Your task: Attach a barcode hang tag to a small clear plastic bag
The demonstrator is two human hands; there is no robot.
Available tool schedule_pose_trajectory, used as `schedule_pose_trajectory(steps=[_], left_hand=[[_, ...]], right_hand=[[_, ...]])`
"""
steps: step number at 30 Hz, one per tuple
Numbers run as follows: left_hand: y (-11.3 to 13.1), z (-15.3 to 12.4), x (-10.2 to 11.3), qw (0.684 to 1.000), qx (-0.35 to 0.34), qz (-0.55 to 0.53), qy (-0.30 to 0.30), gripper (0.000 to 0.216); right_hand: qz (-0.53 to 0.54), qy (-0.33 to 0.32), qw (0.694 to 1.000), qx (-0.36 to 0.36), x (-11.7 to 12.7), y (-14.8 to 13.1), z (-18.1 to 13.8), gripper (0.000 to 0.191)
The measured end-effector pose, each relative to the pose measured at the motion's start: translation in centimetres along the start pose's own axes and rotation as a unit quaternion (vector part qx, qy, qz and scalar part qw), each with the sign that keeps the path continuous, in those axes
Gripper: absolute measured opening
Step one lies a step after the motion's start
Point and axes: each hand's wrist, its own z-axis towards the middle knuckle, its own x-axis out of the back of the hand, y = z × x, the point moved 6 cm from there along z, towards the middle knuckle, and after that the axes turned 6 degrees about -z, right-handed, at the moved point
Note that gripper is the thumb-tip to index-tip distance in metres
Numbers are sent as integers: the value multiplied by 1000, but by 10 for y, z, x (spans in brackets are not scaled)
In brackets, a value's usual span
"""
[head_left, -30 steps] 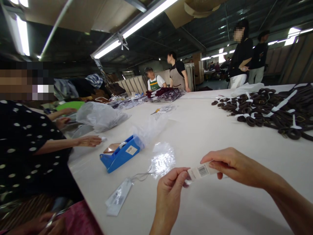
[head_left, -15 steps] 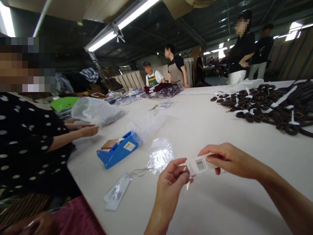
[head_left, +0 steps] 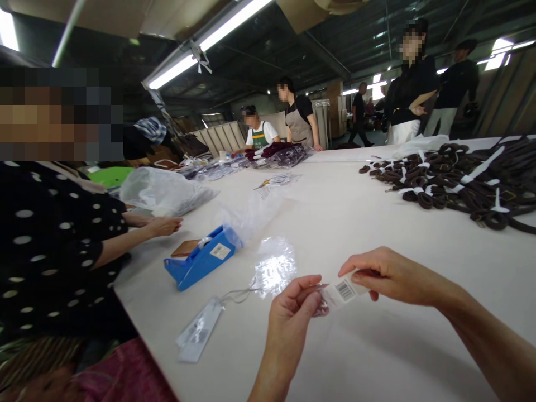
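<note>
Barcoded white paper label (head_left: pixel 344 290) in a glossy clear sleeve hangs above the smooth white tabletop (head_left: pixel 335 223), pinched at both ends: left hand (head_left: pixel 293 312) closes thumb and fingers on its crinkled left edge, right hand (head_left: pixel 387 274) grips the right. Left sits a blue plastic tape dispenser (head_left: pixel 203 258); far right, dark coiled cords (head_left: pixel 456 178).

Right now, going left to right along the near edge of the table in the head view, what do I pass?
Hang tag in clear sleeve → left hand → barcode label → right hand.
</note>
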Motion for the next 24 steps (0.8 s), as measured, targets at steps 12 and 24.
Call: schedule_pose_trajectory(steps=[12,24], left_hand=[[-11,4,-14,999,5,5,-36,30],[-13,4,5,999,-9,-4,32,30]], right_hand=[[19,-10,1000,19,-16,-2,5,25],[137,88,983,-82,-23,18,16,11]])
